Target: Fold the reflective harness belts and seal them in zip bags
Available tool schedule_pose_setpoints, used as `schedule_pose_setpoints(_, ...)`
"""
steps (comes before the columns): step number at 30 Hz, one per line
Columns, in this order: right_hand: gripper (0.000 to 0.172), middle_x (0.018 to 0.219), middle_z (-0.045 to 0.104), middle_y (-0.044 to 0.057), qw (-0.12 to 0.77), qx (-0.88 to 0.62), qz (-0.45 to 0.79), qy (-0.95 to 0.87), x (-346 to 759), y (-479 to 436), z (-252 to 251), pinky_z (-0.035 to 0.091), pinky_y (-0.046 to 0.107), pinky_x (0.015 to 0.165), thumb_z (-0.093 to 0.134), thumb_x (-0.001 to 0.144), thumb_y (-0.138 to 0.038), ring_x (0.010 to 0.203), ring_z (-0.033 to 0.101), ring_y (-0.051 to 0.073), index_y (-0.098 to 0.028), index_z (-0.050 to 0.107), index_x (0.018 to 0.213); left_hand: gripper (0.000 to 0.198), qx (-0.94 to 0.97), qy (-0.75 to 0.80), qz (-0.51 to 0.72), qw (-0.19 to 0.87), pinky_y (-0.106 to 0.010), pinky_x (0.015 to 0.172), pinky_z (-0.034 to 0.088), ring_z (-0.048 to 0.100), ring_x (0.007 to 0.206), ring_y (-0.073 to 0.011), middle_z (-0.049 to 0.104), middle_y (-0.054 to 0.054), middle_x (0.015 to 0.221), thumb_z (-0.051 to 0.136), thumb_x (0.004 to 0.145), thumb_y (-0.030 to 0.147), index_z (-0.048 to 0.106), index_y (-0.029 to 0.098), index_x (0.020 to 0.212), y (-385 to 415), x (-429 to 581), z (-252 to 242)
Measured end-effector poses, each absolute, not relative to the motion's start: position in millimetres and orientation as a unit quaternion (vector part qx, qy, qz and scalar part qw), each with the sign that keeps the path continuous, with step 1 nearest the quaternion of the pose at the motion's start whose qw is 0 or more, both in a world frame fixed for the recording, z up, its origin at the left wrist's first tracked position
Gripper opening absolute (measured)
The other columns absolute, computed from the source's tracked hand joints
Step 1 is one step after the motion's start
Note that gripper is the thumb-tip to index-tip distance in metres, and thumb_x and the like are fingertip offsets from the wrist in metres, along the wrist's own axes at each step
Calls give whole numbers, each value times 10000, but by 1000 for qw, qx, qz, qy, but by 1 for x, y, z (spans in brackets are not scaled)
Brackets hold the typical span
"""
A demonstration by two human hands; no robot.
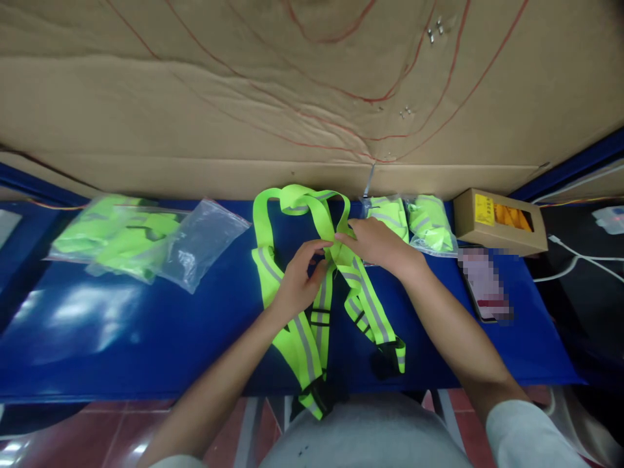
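A neon yellow-green reflective harness (299, 338) with grey stripes is spread on the blue table in front of me. Its upper straps form loops toward the cardboard wall, and black buckles hang at the near ends, one over the table edge. My left hand (303, 276) pinches the strap near the middle of the harness, thumb and fingers curled together. From the other side, my right hand (377, 244) grips the same middle part, its fingertips partly hidden behind the strap. Both hands nearly meet there.
Bagged reflective harnesses (131, 237) and a clear zip bag (207, 244) lie at left. More bagged harnesses (429, 224) sit behind my right hand. A cardboard box (500, 221) with a window, a phone (485, 286) and white cables (580, 257) are at right. A cardboard wall (292, 110) rises behind.
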State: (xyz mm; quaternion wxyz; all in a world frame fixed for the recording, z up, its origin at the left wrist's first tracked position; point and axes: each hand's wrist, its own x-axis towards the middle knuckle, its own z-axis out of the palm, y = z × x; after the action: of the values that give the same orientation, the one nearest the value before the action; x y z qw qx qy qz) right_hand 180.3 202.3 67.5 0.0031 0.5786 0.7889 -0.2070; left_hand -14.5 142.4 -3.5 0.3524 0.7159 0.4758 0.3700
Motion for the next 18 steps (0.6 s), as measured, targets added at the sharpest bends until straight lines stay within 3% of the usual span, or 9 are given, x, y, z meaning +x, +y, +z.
schedule_pose_setpoints(3,582,984,748,190,0,550,-226,804,177,191,81,485,370,742,425,1031,-642,970,708,367,-128,697,1010,399,712,426,414,374,-390,1069,496,601,1267,-213,611,-90,1402,484,1003,153,566,244,1383,143,-16,-5)
schedule_pose_setpoints(5,525,1004,749,154,-7,515,-254,819,175,184,86,467,340,706,535,983,-646,939,712,337,-149,670,1080,446,714,400,425,387,-417,1128,464,563,1346,-225,581,-87,1468,473,1009,142,547,264,1431,142,-17,-4)
schedule_pose_setpoints(7,425,1051,748,135,-8,488,-264,832,174,182,85,460,317,712,646,960,-507,952,711,310,-155,626,1197,488,714,380,424,407,-411,1110,482,554,1370,-229,543,-84,1523,453,1021,146,503,291,1484,141,-18,-3)
schedule_pose_setpoints(10,337,1114,740,157,-15,503,-227,834,178,189,81,467,324,773,562,972,-197,1024,701,313,-138,580,1303,541,722,370,406,421,-399,1080,500,543,1396,-231,501,-97,1566,412,1045,167,370,308,1565,139,-18,3)
schedule_pose_setpoints(12,390,1148,734,167,-39,526,-207,824,185,196,81,475,345,812,481,943,-89,1064,690,330,-137,581,1317,524,754,390,372,375,-424,1097,479,538,1403,-247,531,-120,1537,426,1051,191,354,276,1563,137,-17,6)
schedule_pose_setpoints(18,425,1219,712,166,-123,569,-191,791,208,211,83,485,386,858,454,888,-73,1114,661,351,-150,586,1284,275,878,413,197,139,-530,1111,376,615,1288,-290,682,-115,1351,457,1070,261,625,191,1277,133,-12,2)
